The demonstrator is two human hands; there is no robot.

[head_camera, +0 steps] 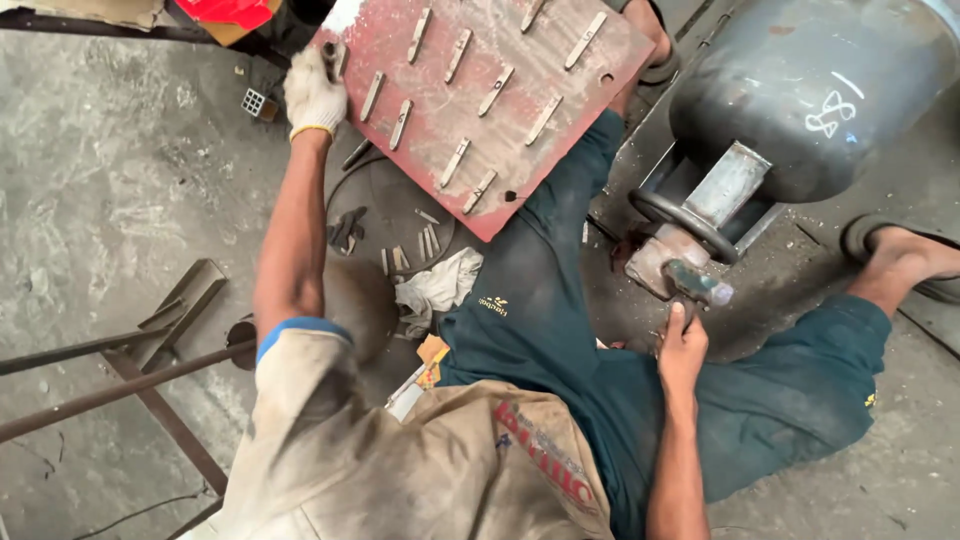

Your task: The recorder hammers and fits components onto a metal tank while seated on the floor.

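My left hand (314,92) wears a white work glove and grips the left edge of a red, worn metal plate (520,130), with a small dark metal piece under the fingers. Several short metal strips are fixed in rows on the plate, which rests tilted over my left leg. My bare right hand (683,348) is closed on the handle of a hammer (693,282). Its head lies by the foot ring of a grey gas cylinder (810,90) lying on its side. I sit on the floor with legs in dark green trousers spread apart.
Loose metal strips (405,255), a white rag (438,285) and a round disc lie on the concrete floor under the plate. Rusty steel bars and angle iron (150,370) cross at the left. My sandalled foot (900,255) lies at the right.
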